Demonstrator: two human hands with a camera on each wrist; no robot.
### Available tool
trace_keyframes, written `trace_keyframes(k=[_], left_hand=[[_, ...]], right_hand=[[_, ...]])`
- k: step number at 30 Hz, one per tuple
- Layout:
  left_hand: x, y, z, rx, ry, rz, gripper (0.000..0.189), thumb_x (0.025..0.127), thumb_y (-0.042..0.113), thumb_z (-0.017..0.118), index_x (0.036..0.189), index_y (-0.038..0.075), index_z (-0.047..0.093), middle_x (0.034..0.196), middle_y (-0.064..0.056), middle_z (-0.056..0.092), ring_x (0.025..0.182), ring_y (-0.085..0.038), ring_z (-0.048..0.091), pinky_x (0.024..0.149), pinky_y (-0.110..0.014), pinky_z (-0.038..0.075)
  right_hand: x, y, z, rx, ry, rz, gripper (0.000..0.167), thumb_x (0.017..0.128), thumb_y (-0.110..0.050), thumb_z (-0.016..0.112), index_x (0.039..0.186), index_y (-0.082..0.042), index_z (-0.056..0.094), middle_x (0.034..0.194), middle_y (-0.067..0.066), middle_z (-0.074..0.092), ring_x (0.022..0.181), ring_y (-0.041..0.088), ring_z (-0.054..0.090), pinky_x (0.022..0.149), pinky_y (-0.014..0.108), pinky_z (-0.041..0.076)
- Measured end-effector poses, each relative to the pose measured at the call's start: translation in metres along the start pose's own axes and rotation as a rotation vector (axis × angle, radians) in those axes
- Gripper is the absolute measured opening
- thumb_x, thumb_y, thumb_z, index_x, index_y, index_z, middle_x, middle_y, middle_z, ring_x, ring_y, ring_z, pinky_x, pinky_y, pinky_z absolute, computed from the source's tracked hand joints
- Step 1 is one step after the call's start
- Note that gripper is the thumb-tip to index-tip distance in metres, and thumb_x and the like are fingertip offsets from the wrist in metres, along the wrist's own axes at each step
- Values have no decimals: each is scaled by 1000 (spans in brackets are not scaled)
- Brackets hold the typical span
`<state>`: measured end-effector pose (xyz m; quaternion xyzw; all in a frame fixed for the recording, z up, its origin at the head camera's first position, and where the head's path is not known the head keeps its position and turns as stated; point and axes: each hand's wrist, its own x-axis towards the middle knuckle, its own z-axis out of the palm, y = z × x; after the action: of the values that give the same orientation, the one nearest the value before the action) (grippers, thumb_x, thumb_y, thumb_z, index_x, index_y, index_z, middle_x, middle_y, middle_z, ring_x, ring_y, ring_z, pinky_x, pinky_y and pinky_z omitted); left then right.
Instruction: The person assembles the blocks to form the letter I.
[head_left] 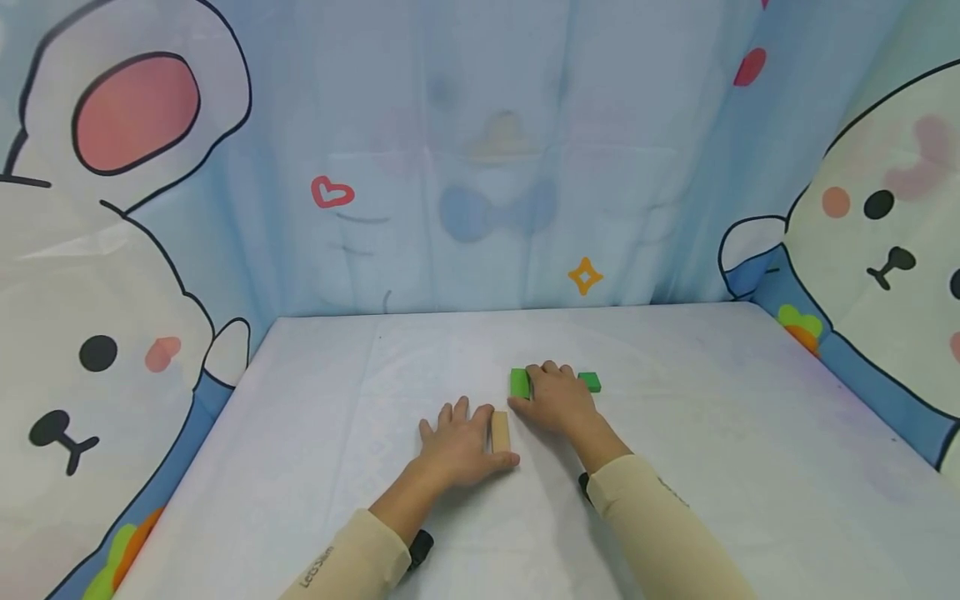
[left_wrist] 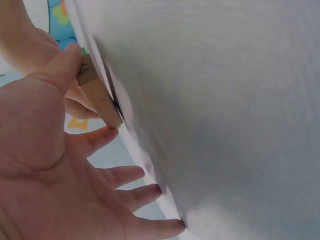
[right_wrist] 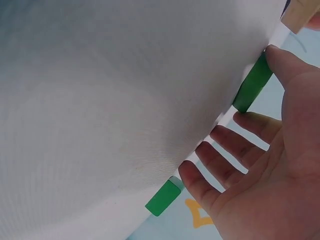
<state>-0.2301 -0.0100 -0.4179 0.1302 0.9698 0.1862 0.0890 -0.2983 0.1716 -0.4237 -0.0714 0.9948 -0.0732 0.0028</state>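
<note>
My left hand (head_left: pixel 456 450) pinches a plain wooden block (head_left: pixel 500 432) lengthwise, thumb at its near end and index finger at its far end. The other left fingers spread out over the white cloth. Just beyond and to the right, my right hand (head_left: pixel 561 400) holds a light green block (head_left: pixel 519 383) the same way; in the right wrist view the thumb and index finger meet opposite ends of this green block (right_wrist: pixel 254 84). A second green block (head_left: pixel 590 382) lies on the cloth right of the right hand, near its outer fingers.
The table (head_left: pixel 322 400) is covered by a white cloth. Behind it hangs a light blue curtain (head_left: pixel 360 258) with printed cartoon figures on both sides. Dark wrist bands (head_left: pixel 422 548) show at the beige sleeves (head_left: pixel 352 562).
</note>
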Motion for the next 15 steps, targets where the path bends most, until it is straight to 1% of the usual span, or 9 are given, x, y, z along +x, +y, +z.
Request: trace_keyframes(k=[8,15], left_hand=[[1,0,4,40,14,12,87,87,67,71,154,18,46,162,-21,37,150,-47,32,115,-75,24],[0,1,6,41,18,16,87,87,65,72,154,17,46,162,-21,38,151,-49,31,114,-75,26]], right_hand=[[2,0,0,-8,2,-7,72,98,-51,65,148,0,52,143,24,57,128,46,55,102,61,50],[2,0,1,-1,-7,10,73,97,-50,65,148,0,52,143,25,57,128,46,54,102,61,50]])
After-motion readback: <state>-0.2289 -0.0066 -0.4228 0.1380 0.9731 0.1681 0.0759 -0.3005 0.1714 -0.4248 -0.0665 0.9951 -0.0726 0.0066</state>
